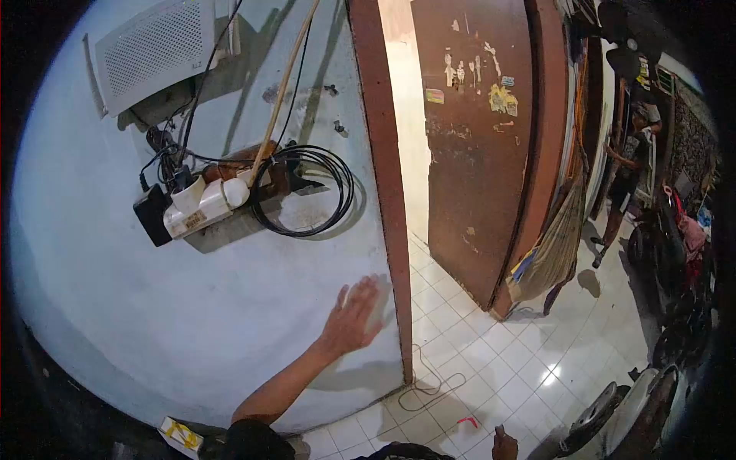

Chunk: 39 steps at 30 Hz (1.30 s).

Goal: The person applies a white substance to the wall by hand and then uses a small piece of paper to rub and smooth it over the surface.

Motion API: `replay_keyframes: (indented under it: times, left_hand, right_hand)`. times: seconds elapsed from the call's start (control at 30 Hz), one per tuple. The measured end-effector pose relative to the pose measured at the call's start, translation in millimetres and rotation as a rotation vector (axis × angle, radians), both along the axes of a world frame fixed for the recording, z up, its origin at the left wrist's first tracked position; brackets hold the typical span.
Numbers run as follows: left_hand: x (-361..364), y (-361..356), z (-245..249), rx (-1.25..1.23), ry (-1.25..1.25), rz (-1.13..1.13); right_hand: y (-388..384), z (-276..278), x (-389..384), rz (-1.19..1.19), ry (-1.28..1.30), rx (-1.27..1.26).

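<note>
My left hand (pixel 353 316) is stretched out against the pale blue wall (pixel 192 322), fingers extended and nothing in them. It lies just left of the brown door frame (pixel 387 192), below a coil of black cable (pixel 349 188). At the bottom edge, over the tiled floor, a small part of my right hand (pixel 504 445) shows. One finger points up there; the rest is cut off, so I cannot see whether it holds anything. Above the left hand, a white pipe fitting (pixel 203 211), a black adapter (pixel 152 215) and wires hang on the wall.
A perforated white box (pixel 157 54) is mounted high on the wall. Beyond the doorway stands a worn brown door (pixel 479 153) with a hanging cloth (pixel 548 253) beside it. A thin cord (pixel 429 387) lies on the floor. Motorbikes (pixel 659 307) and another person (pixel 630 157) are at right.
</note>
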<state>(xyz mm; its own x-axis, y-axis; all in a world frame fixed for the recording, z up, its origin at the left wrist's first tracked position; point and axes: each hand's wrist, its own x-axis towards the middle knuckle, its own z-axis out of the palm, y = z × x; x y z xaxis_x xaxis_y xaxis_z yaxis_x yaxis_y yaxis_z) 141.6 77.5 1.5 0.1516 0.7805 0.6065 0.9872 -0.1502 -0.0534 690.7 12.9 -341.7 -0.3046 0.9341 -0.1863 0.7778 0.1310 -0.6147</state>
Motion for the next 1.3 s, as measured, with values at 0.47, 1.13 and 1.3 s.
replay_keyframes:
  times: [0.47, 1.13, 1.3]
  left_hand:
    - [32, -7, -30, -0.312, -0.182, -0.278]
    - [-33, -164, 9, 0.473, -0.255, 0.623]
    - [-55, -168, 12, 0.728, -0.28, 0.7]
  right_hand:
    - [110, 154, -186, 0.163, 0.183, 0.311]
    - [145, 126, -233, 0.319, 0.526, 0.123]
    - [161, 167, -304, 0.167, 0.789, 0.218]
